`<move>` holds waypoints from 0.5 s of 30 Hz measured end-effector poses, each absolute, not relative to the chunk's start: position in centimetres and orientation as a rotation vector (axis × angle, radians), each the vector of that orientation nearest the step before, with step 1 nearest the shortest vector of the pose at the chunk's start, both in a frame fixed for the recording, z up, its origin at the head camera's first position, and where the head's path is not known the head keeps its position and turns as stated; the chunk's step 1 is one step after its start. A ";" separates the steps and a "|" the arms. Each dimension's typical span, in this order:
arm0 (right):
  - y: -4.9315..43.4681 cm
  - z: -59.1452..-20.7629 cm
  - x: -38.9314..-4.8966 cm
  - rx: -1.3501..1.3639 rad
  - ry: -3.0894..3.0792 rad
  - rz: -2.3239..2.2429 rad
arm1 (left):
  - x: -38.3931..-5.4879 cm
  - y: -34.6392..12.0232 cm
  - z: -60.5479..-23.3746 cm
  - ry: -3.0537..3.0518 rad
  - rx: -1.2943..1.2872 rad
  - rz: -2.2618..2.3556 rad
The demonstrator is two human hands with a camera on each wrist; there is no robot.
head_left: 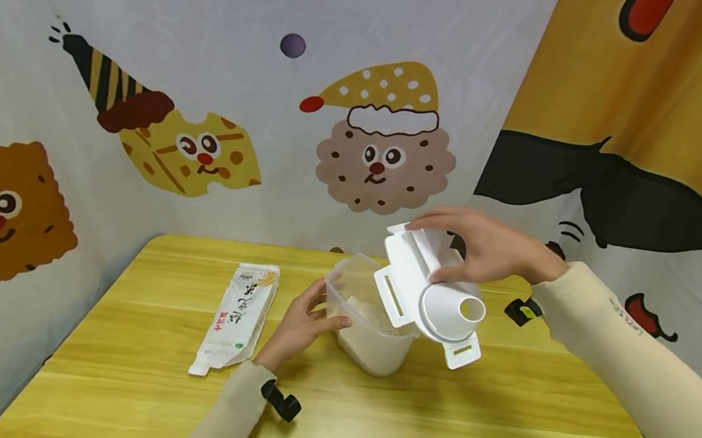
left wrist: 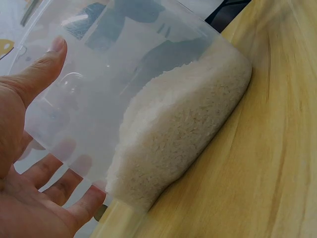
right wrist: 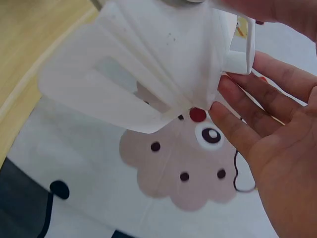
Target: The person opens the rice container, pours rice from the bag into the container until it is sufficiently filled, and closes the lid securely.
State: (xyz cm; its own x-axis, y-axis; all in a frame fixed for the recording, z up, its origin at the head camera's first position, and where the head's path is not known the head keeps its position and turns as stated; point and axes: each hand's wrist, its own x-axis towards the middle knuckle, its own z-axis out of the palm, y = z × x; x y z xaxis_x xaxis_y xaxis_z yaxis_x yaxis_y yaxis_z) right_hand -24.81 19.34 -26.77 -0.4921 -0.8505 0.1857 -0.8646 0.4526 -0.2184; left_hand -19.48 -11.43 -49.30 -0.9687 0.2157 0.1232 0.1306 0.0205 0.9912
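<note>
Nearest, the left hand (head_left: 303, 321) grips the translucent container (head_left: 371, 351) on its nine o'clock side, thumb and fingers around the wall. It stands on the table (head_left: 331, 422); the rice (left wrist: 171, 134) probably makes it bottom-heavy, its smooth plastic slippery, so low, two-sided holds should suit. At two o'clock, the right hand (head_left: 482, 244) pinches the tilted lid (head_left: 408, 270), likely light and stiff, best held by its edges. Toward nine lies a flattish packet (head_left: 236, 321); at twelve, printed cloth (head_left: 218, 16).
</note>
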 end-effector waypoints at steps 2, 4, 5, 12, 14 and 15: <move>18.6 -26.9 -25.1 1.562 -2.670 0.429 | -19.5 -11.4 -49.4 2.196 0.375 2.128; 17.9 -27.1 -25.4 1.568 -2.696 0.419 | -19.5 -11.4 -49.4 2.191 0.378 2.130; 17.6 -27.2 -25.6 1.570 -2.709 0.415 | -19.5 -11.4 -49.5 2.189 0.382 2.130; 15.2 -27.4 -26.5 1.666 -2.742 0.400 | -19.5 -11.4 -49.3 2.191 0.364 2.126; 14.4 -27.4 -26.8 1.728 -2.721 0.401 | -19.5 -11.4 -49.3 2.198 0.352 2.124; 14.0 -27.4 -26.9 1.754 -2.712 0.397 | -19.6 -11.4 -49.2 2.199 0.345 2.123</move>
